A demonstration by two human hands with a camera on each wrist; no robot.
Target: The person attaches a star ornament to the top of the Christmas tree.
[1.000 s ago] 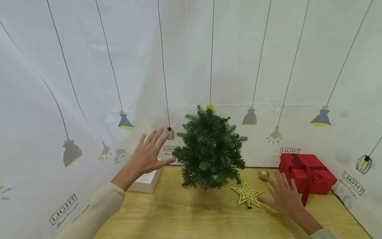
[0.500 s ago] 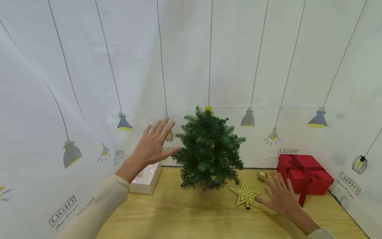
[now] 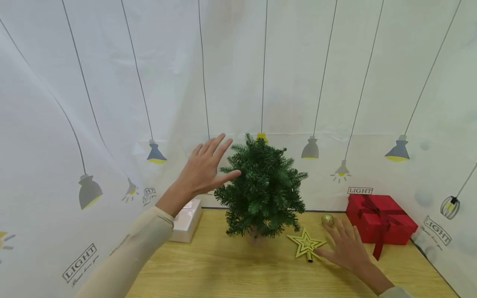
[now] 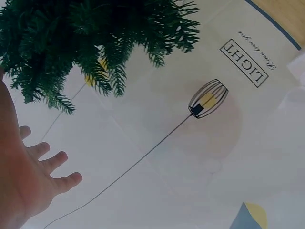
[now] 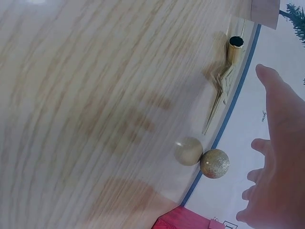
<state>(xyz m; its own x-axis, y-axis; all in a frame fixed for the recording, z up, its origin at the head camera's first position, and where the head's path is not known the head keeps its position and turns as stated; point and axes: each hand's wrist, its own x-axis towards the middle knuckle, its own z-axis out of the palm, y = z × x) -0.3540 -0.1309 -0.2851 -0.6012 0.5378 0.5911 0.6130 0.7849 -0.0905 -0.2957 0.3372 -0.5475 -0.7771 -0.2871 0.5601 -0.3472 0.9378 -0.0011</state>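
A small green artificial Christmas tree point(image 3: 262, 190) stands upright on a pale base point(image 3: 256, 238). My left hand point(image 3: 202, 170) is raised at its upper left side, fingers spread, and the thumb overlaps the branches in the head view. Nothing lies in that palm, seen also in the left wrist view. Above the table on the right, my right hand point(image 3: 348, 247) hovers with spread fingers, holding nothing. Its thumb overlaps the right point of a gold star tree topper point(image 3: 305, 242), which has a tube at its bottom. Just past the fingertips lies a gold glitter bauble point(image 5: 214, 163).
A red gift box point(image 3: 384, 219) with a dark red ribbon sits at the back right of the wooden table point(image 3: 223, 273). At the back left, a white box point(image 3: 186, 223) is partly behind the left arm. A sheet printed with lamps point(image 3: 290, 82) encloses the back and sides.
My left hand has moved up and to the right, closer to the tree. The right hand has drifted slightly left toward the star. Tree, star and boxes have stayed in place.
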